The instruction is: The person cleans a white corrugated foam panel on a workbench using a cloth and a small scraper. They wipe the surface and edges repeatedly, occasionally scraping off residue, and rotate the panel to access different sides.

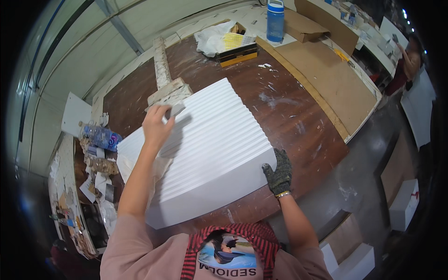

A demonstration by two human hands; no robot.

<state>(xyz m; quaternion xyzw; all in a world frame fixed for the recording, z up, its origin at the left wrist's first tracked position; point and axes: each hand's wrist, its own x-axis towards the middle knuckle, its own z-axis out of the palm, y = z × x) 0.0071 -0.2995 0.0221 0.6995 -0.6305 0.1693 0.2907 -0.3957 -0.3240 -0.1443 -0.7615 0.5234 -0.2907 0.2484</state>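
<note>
A large white panel (210, 126) with a ribbed top and smooth front side lies at an angle on the brown table. My bare left hand (157, 125) is over its far left part, fingers pinched round a small grey flat piece (176, 110) whose exact kind I cannot make out. At the panel's right front corner is my right hand (278, 173) in a dark knitted glove, its thumb against the smooth side and its fingers bent round the edge. A crumpled pale sheet (161, 170) shows by my left forearm, partly hidden.
Beyond the panel sits a plaster-caked block (170, 92). A black-and-yellow box (237, 55) and blue bottle (275, 21) stand at the back, cardboard (322, 77) at the right. Plastic bottles (100, 136) and scraps crowd the left. A person (408, 63) works far right.
</note>
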